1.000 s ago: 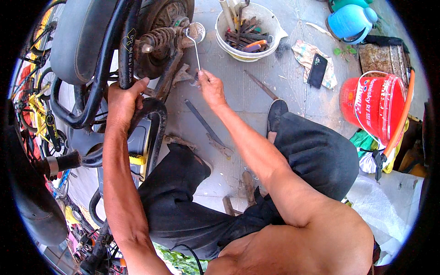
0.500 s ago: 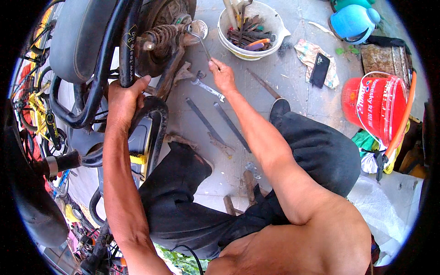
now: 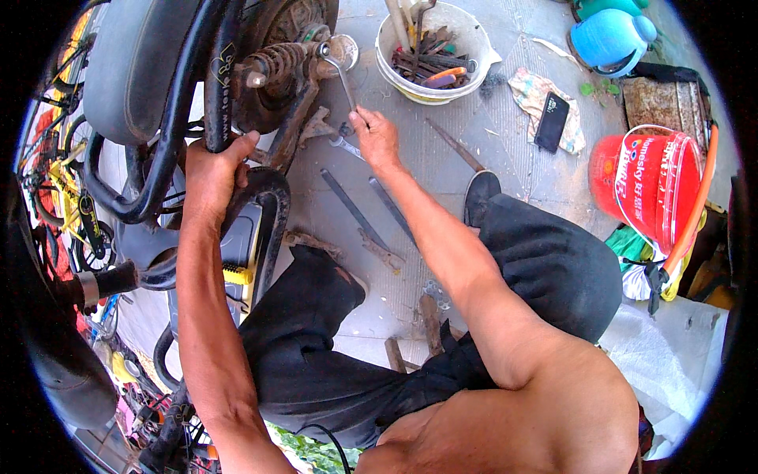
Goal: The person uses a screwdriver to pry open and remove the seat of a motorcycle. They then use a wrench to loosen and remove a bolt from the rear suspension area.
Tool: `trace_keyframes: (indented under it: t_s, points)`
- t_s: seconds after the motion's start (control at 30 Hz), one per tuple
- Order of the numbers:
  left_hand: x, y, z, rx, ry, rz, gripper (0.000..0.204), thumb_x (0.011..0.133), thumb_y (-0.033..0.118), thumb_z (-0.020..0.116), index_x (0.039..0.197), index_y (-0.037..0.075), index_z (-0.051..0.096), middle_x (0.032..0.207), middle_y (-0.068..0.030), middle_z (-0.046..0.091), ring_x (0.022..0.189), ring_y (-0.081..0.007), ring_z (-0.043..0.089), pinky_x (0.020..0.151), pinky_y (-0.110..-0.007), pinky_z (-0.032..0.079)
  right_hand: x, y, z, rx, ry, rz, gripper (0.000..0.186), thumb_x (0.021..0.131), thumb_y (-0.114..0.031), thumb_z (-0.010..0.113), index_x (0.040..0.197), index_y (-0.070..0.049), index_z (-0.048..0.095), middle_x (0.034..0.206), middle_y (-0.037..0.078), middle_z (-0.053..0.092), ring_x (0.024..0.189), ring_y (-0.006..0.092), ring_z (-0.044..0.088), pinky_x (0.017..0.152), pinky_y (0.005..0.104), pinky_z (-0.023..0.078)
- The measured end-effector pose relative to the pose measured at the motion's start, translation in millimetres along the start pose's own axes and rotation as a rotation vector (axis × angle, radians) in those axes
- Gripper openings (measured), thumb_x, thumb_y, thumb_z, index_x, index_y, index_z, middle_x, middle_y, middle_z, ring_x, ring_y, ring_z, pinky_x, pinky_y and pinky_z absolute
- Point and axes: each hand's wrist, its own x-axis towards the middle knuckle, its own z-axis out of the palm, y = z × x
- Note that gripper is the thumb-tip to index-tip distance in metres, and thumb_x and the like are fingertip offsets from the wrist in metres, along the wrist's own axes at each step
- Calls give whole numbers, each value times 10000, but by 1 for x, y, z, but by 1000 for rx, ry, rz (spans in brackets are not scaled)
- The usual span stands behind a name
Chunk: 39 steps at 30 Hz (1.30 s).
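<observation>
Metal wrench juts beyond right fingers curled round its end; left fingers grip black tube.

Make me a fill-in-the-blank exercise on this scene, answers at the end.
1. Of the right hand and the left hand, the wrench is in the ____ one.
2. The tube in the left hand is coloured ____.
3. The bucket at top centre is coloured ____.

Missing words: right; black; white.
</observation>
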Motion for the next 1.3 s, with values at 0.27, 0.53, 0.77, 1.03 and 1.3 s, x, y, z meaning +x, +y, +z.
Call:
trace_keyframes:
  t_s: [0.27, 0.53, 0.77, 1.03, 1.3]
  points:
    - [1, -3, -2, 13, 7, 34, 274, 767, 278, 736, 726, 29, 630, 555, -37, 546, 446, -129, 496, 492, -282, 395, -24, -36, 22, 433, -107, 241, 308, 949, -311, 612, 1080, -41, 685, 694, 7, 598, 627, 94, 559, 583, 273, 462]
    - [2, -2, 1, -43, -5, 36, 241, 769, 237, 747, 728, 35, 623, 559, -28, 547, 460, -126, 486, 495, -281, 384, -38, -76, 36, 862, -155, 457, 291, 978, -319, 564, 1001, -39, 643, 639, 3, 549, 519, 80, 515, 445, 251, 421]
    - [0, 3, 4, -14, 1, 51, 223, 771, 210, 752, 743, 32, 622, 588, -41, 572, 464, -129, 495, 508, -290, 402, -43, -94, 37, 1066, -279, 640, 375, 998, -395, 504, 975, -33, 597, 630, 38, 549, 468, 123, 516, 373, 269, 376]
    - [0, 0, 2, -10, 12, 79, 228, 789, 220, 732, 753, 19, 632, 592, -40, 575, 466, -126, 498, 476, -274, 385, -37, -157, 5, 1181, -378, 810, 432, 999, -454, 463, 878, -51, 559, 658, 73, 586, 475, 185, 560, 417, 313, 438]
    - [-1, 2, 7, -24, 28, 94, 219, 804, 210, 704, 737, 14, 634, 571, -36, 559, 467, -128, 499, 474, -275, 385, 12, -201, -24, 1763, -440, 760, 402, 990, -411, 490, 804, -69, 588, 672, 69, 600, 574, 203, 579, 478, 333, 443]
